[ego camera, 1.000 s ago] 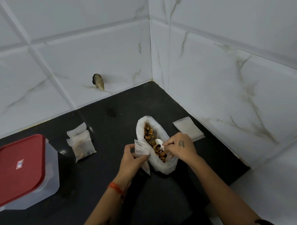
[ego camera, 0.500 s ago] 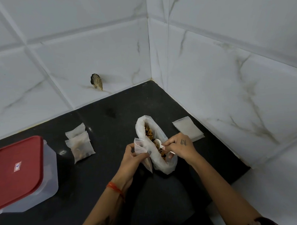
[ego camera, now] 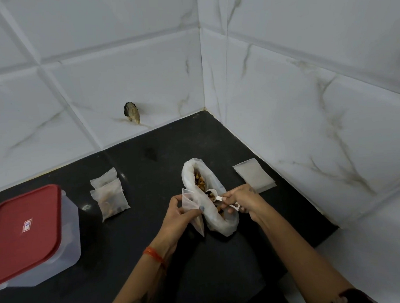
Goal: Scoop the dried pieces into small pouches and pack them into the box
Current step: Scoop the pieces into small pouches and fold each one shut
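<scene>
A: Where does the loaded scoop sit against the pouch it has to fill?

B: The white scoop [ego camera: 212,194] is over the mouth of the big bag [ego camera: 211,216] of dried pieces [ego camera: 200,183], bowl heaped, handle running back toward the right hand [ego camera: 241,198]. The small pouch [ego camera: 192,205] stands just to the left of the bag, touching its side. So the pouch lies leftward of the scoop bowl, near, with the bag's rolled rim between them.

A: And the hands?

B: The right hand's fingers [ego camera: 228,199] are curled round the scoop handle, pinching it. The left hand [ego camera: 178,217] pinches the pouch near its top, thumb on the near face, fingers behind. Whether the mouth is spread wide enough I cannot tell; it looks slightly parted.

A: Long axis of the pouch?

B: Mouth up and away, closed corner pointing down toward the worktop [ego camera: 153,256], tilted a little. My guess is the scoop must travel left over the rim and tip into that mouth, bowl leading.

A: Which hand is nearer the pouch?

B: The left, since it holds it. The right is across the bag.

A: Anything already packed?

B: 2 filled pouches [ego camera: 110,200] lie to the left, well apart, and the box [ego camera: 70,237] with its red lid [ego camera: 26,230] on sits further left. A stack of empty pouches [ego camera: 255,177] lies right of the bag.
</scene>
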The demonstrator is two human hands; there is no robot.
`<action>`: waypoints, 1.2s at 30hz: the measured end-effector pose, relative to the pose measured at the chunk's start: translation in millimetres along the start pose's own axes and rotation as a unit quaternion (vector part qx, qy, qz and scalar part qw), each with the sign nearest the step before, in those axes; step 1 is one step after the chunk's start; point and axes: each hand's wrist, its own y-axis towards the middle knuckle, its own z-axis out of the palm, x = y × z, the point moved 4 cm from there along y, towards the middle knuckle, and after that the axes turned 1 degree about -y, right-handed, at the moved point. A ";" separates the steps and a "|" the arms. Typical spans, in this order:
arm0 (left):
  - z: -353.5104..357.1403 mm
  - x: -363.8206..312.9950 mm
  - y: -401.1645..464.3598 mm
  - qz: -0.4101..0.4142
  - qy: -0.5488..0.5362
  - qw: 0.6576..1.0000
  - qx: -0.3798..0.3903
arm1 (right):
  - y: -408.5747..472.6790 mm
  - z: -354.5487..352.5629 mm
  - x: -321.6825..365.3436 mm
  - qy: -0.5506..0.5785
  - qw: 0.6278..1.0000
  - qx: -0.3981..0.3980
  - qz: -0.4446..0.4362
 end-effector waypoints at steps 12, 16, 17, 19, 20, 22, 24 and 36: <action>0.3 -5.2 -3.3 0.015 0.027 1.000 0.007 | 2.5 9.9 11.6 -0.171 0.982 -0.017 -0.076; -4.1 -4.4 -4.2 0.010 0.034 0.999 0.003 | 0.6 5.5 2.8 -0.013 1.000 0.005 0.003; -4.9 -4.8 -5.0 0.012 0.037 0.999 0.002 | 1.6 5.5 1.0 0.005 1.000 0.007 0.010; -6.3 -5.7 -6.6 0.016 0.043 0.999 -0.001 | 2.2 5.0 -1.1 0.027 0.999 0.013 0.018; -6.8 -6.1 -7.3 0.019 0.048 0.999 -0.005 | 1.7 4.2 -1.5 0.035 0.999 0.014 0.020; -7.6 -6.9 -8.0 0.025 0.061 0.998 -0.010 | 0.5 2.2 -1.0 0.045 0.999 0.016 0.019; -8.6 -7.8 -8.3 0.028 0.074 0.997 -0.009 | -1.5 0.0 0.3 0.049 0.999 0.015 0.017; -17.1 -20.4 -10.8 0.103 0.170 0.979 -0.044 | -28.7 -6.6 23.9 0.049 0.997 0.008 -0.058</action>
